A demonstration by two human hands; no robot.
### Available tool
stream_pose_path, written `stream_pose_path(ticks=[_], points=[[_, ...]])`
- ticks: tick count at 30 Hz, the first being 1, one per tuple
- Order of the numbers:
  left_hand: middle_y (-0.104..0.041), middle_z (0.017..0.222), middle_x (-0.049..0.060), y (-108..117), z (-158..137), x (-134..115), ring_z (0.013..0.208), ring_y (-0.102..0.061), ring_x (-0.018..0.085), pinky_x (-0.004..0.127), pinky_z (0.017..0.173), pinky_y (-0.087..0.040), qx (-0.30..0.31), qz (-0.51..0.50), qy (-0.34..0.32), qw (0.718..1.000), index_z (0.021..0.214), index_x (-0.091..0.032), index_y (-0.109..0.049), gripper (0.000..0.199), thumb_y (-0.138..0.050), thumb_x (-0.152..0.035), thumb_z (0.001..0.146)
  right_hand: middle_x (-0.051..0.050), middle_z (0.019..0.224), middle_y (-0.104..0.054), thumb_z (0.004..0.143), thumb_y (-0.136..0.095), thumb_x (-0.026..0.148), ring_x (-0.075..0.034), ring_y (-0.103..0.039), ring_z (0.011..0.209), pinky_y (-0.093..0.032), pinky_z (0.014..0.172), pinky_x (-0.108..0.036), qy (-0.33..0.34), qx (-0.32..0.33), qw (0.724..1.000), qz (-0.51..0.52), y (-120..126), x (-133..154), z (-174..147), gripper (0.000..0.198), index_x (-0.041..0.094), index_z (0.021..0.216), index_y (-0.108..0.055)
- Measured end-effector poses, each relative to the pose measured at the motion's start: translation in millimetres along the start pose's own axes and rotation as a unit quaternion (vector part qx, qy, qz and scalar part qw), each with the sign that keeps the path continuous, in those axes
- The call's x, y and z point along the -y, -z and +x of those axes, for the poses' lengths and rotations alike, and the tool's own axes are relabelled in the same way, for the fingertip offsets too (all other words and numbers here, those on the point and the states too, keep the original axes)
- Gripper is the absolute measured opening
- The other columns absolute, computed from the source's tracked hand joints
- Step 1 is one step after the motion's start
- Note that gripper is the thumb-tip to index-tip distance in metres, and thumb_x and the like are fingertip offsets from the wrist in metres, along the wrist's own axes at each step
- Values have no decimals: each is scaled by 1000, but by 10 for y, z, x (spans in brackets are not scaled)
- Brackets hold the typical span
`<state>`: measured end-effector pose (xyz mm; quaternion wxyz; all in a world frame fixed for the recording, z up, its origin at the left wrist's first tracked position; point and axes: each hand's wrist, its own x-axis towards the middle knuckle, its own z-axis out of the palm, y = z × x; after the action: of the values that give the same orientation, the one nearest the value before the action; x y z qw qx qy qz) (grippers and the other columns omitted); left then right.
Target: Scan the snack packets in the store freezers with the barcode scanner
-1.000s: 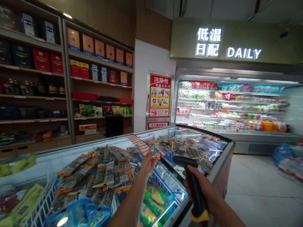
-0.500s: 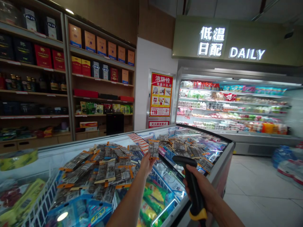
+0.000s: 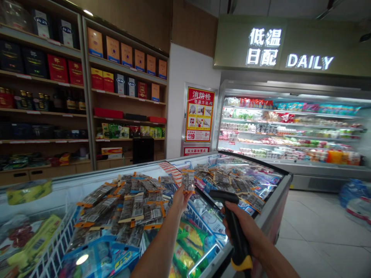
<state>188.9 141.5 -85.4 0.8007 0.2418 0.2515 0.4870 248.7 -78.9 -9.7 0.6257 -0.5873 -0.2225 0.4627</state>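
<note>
My left hand is closed on the lower end of a small snack packet, brownish with orange edges and a printed label, held up above the freezer. In my right hand is a black and yellow barcode scanner, gripped by its handle, its head pointing left near the packet. Left of my left hand, many similar packets lie heaped on the chest freezer. A second pile of packets lies on the glass lid beyond the scanner.
Wire baskets inside the freezer hold blue bags and green-yellow bags. The freezer's edge runs along the right, beside tiled floor. Shelves of boxes and a lit refrigerated display stand behind.
The view has shifted slightly, so the background sits a little further right. Both hands keep hold of the packet and scanner, almost unmoved, with the scanner head marginally closer to the packet.
</note>
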Motion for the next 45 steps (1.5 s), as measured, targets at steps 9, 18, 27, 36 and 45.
stream_pose_path(ticks=[9, 18, 27, 36, 45], points=[[-59, 64, 2, -19, -26, -31, 56, -57, 11, 29, 63, -50, -15, -17, -4, 1000, 88, -14, -53, 15, -48, -23, 77, 4, 40, -51, 68, -49, 44, -8, -45, 29, -33, 28, -17, 1, 11, 1000, -16, -8, 3, 1, 29, 16, 72, -49], [-59, 63, 0, -32, -60, -68, 56, -57, 11, 27, 61, -50, -12, -17, 5, 1000, 86, -17, -53, 12, -47, -23, 77, 5, 39, -48, 68, -50, 44, -7, -44, 30, -30, 29, -16, 6, -30, 1000, -2, 85, 4, -20, 28, 16, 72, -49], [-59, 63, 1, 14, 0, -55, 55, -58, 13, 33, 63, -49, 15, 7, 31, 999, 85, -16, -49, 13, -45, -26, 78, 4, 39, -49, 68, -49, 45, -8, -44, 29, -31, 28, -17, -14, 7, 1000, 8, 58, 18, -91, 29, 16, 71, -49], [-59, 65, 1, 22, -25, -77, 57, -58, 12, 34, 69, -47, 18, 16, 28, 999, 85, -17, -49, 12, -44, -26, 78, 3, 40, -50, 69, -48, 46, -9, -45, 30, -32, 29, -17, 2, 20, 1000, -6, 50, -5, -22, 30, 16, 70, -49], [-59, 62, 1, 15, -33, -87, 54, -57, 13, 32, 64, -48, 18, 16, 26, 999, 84, -16, -50, 14, -43, -27, 78, 3, 40, -50, 70, -47, 44, -8, -45, 29, -32, 29, -16, -8, 17, 1000, -4, 24, -7, -64, 29, 15, 70, -48]])
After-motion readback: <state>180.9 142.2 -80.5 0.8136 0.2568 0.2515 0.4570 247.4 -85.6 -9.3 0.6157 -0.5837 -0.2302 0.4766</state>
